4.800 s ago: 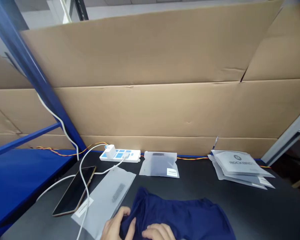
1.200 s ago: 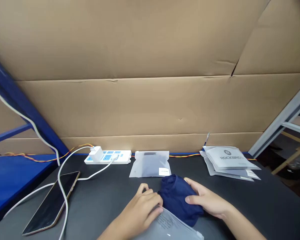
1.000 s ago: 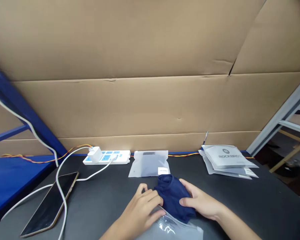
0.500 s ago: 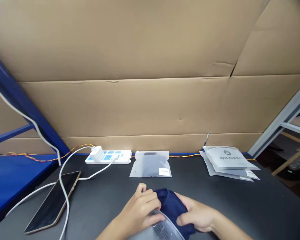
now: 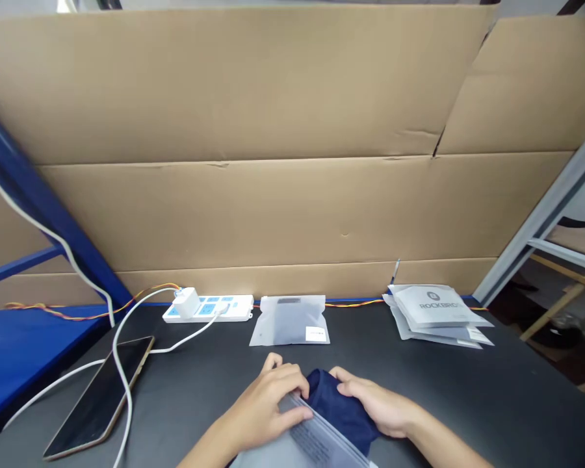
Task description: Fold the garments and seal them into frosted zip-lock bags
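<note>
At the front of the dark table, my left hand (image 5: 275,403) is closed on the edge of a translucent zip bag (image 5: 316,445), thumb on its near face and fingers behind. Printed lines show on the bag below its zip strip. A folded dark navy cloth (image 5: 338,409) lies at the bag's mouth, mostly outside it. My right hand (image 5: 375,403) grips the cloth from the right, thumb on top and some fingers hidden behind. The lower part of the bag runs out of the picture.
A packed translucent bag with a white label (image 5: 290,322) lies at the back. Several stacked bags (image 5: 436,312) lie back right, with a pen (image 5: 394,272) behind. On the left are a power strip (image 5: 234,308), white cables and a phone (image 5: 100,400). Cardboard (image 5: 273,214) walls the back.
My right hand has shifted up along the cloth, its thumb now nearer the top. More of the bag's zip strip and print shows. The view has tilted slightly.
</note>
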Available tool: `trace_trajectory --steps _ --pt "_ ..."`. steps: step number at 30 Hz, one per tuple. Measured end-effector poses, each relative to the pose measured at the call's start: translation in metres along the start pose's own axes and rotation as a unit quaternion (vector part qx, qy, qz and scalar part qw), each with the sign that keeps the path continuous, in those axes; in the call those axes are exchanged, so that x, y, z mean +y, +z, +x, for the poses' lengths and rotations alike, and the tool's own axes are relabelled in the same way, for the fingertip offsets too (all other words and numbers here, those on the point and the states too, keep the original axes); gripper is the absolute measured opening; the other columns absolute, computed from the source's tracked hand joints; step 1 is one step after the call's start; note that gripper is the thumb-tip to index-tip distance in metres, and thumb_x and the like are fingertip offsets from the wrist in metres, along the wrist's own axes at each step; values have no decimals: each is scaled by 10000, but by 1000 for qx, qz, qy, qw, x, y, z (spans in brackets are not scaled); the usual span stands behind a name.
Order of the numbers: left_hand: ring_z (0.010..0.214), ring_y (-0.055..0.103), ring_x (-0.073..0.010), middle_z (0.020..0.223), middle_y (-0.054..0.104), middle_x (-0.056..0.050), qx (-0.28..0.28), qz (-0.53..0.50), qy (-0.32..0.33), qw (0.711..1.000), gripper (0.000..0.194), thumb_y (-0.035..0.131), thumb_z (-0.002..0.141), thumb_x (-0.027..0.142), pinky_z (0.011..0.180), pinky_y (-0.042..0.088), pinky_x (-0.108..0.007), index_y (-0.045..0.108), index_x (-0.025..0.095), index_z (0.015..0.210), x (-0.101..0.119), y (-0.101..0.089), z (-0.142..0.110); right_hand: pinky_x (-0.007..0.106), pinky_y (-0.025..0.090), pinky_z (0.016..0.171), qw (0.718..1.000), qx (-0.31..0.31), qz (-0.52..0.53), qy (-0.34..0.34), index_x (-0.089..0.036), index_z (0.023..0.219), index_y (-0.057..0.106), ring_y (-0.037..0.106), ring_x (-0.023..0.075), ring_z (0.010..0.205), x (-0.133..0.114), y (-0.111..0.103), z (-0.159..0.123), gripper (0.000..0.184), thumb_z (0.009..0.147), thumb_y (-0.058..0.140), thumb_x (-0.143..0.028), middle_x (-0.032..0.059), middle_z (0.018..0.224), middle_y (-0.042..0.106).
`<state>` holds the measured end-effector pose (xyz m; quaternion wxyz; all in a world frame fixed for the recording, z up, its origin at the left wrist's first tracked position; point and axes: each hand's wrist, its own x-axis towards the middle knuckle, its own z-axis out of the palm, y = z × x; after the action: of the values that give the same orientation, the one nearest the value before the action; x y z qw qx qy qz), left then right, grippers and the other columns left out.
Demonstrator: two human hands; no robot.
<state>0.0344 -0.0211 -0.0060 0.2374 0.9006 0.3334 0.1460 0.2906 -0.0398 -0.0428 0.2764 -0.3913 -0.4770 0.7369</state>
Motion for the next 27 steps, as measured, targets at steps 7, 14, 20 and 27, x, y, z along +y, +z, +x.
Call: trace_trajectory --steps 7,14,20,27 --pt "946 471 -206 1030 602 -9 -2 -45 -35 998 291 700 849 255 844 395 -285 594 265 1120 0 -5 -2 207 306 599 995 -25 -99 -13 -217 970 564 389 90 632 3 5 6 308 812 720 -431 -84 723 483" --pt "910 495 -196 1061 652 1 -55 -37 -16 998 277 714 874 351 840 381 -284 648 302 1139 2 -8 -2 237 346 670 985 -14 -167 -35 -180 886 679 451 116 691 -2 13 5 231 847 687 -408 -52 744 547" --pt "850 472 -187 779 623 19 -47 -40 -41 997 172 667 920 396 746 368 -245 661 233 867 -13 -4 -4 202 360 644 994 -30 -92 -57 -232 998 559 473 106 742 -4 -3 1 389 790 764 -490 -34 940 552" --pt "882 500 -173 1020 633 14 -25 -85 -83 993 272 726 872 345 777 402 -242 638 262 1115 -19 -12 -7 253 440 743 980 -74 -164 -89 -286 1263 605 545 164 874 3 -19 5 905 443 973 -390 10 1121 552"
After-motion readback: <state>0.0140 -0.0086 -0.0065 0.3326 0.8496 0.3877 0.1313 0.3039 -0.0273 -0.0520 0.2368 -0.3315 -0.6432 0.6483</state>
